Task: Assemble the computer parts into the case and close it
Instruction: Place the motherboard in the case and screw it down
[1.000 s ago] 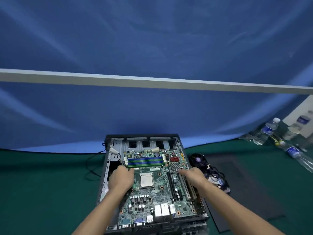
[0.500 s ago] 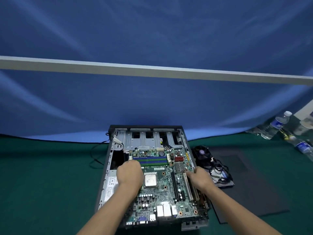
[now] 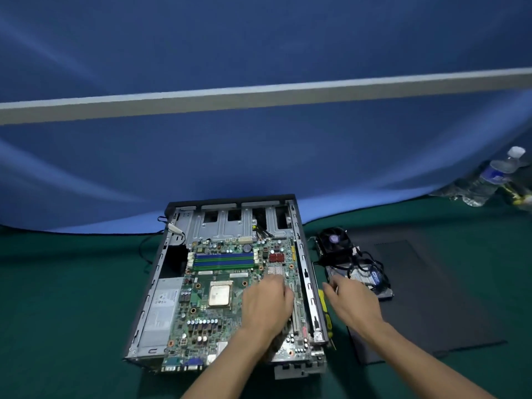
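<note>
Green circuit board (image 3: pixel 227 286) seated in open case (image 3: pixel 302 254) on worktop.
Left hand (image 3: pixel 266 305) presses board, fingers loosely curled; right hand (image 3: pixel 349 302) beside case, grip unclear. Board stiff, fragile: hold edges.

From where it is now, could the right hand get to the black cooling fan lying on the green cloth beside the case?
Probably yes. The right hand is outside the open grey computer case, and the black cooling fan lies just beyond it. Only tangled dark cables lie between them.

Left hand (image 3: pixel 266 305) hides the motherboard's (image 3: pixel 218 286) slots; bottles (image 3: pixel 489 182) at two o'clock blurred, cut by the frame edge.
</note>
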A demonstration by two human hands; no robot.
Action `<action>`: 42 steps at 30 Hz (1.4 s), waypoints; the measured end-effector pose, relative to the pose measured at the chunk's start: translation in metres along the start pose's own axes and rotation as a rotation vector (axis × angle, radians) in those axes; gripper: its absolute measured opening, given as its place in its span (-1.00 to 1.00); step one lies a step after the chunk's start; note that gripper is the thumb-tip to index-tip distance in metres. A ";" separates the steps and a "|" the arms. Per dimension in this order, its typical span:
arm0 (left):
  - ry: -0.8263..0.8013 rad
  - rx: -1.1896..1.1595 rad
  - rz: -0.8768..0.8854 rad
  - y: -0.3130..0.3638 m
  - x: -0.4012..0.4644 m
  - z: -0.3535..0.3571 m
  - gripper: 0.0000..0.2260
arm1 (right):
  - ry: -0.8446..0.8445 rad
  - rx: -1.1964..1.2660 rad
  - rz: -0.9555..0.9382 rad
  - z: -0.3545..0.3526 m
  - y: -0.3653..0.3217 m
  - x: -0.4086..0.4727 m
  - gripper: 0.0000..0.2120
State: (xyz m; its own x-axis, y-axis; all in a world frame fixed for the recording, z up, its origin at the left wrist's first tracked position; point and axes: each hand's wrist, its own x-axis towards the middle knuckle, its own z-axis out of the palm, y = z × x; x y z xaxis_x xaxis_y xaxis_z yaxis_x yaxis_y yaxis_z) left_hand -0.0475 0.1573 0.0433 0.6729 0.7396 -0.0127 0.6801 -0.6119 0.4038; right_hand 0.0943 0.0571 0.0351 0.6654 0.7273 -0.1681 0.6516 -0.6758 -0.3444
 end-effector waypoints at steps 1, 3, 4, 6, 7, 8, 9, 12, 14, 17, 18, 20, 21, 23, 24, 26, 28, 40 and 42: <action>-0.016 0.014 -0.020 -0.001 -0.001 0.004 -0.79 | -0.015 0.017 0.006 0.003 0.008 0.002 -0.73; -0.028 0.044 -0.049 -0.002 -0.001 0.007 -0.78 | -0.042 0.059 0.025 0.012 0.018 0.005 -0.77; -0.028 0.059 -0.055 -0.002 0.000 0.008 -0.78 | -0.053 0.093 0.043 0.016 0.021 0.006 -0.79; -0.022 0.096 -0.051 -0.002 0.002 0.009 -0.77 | -0.073 0.152 0.075 0.027 0.027 0.008 -0.82; -0.017 0.116 -0.042 -0.002 0.003 0.010 -0.76 | -0.089 0.162 0.085 0.033 0.030 0.008 -0.84; -0.009 0.129 -0.032 -0.002 0.002 0.011 -0.75 | -0.113 0.160 0.094 0.039 0.034 0.008 -0.85; -0.001 0.134 -0.021 -0.003 0.002 0.012 -0.74 | -0.139 0.147 0.099 0.046 0.036 0.008 -0.86; 0.010 0.139 -0.008 -0.007 0.001 0.014 -0.75 | -0.181 0.086 0.075 0.065 0.038 0.007 -0.89; 0.008 0.149 -0.008 -0.007 0.002 0.014 -0.75 | -0.202 0.038 0.013 0.076 0.038 0.009 -0.79; 0.013 0.150 -0.012 -0.005 0.001 0.012 -0.75 | -0.264 -0.058 -0.090 0.083 0.038 0.012 -0.65; 0.017 0.153 -0.016 -0.004 0.001 0.011 -0.75 | -0.268 -0.087 -0.104 0.083 0.040 0.012 -0.64; 0.026 0.164 -0.018 -0.003 0.002 0.011 -0.75 | -0.253 -0.152 -0.103 0.079 0.045 0.013 -0.63; 0.027 0.171 -0.018 -0.003 0.002 0.012 -0.75 | -0.248 -0.190 -0.102 0.077 0.048 0.014 -0.63; 0.028 0.185 -0.023 -0.002 0.002 0.012 -0.74 | -0.235 -0.255 -0.118 0.071 0.050 0.016 -0.68; 0.029 0.191 -0.027 -0.002 0.002 0.012 -0.74 | -0.224 -0.278 -0.127 0.068 0.049 0.018 -0.72; 0.028 0.199 -0.035 -0.003 0.001 0.011 -0.73 | -0.217 -0.318 -0.140 0.066 0.043 0.022 -0.69; 0.025 0.203 -0.040 -0.002 0.001 0.010 -0.73 | -0.239 -0.393 -0.159 0.069 0.034 0.027 -0.70; 0.013 0.190 -0.050 -0.003 0.001 0.009 -0.74 | -0.322 -0.494 -0.011 0.093 0.014 0.025 -0.76; 0.014 0.190 -0.044 -0.003 0.001 0.007 -0.72 | -0.316 -0.498 -0.012 0.092 0.011 0.028 -0.74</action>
State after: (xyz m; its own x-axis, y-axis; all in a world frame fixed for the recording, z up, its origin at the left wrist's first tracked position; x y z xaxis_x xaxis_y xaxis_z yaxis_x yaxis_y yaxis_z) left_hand -0.0466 0.1575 0.0355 0.6380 0.7700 -0.0134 0.7526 -0.6197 0.2229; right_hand 0.0870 0.0809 -0.0583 0.5659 0.6842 -0.4601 0.8020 -0.5863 0.1144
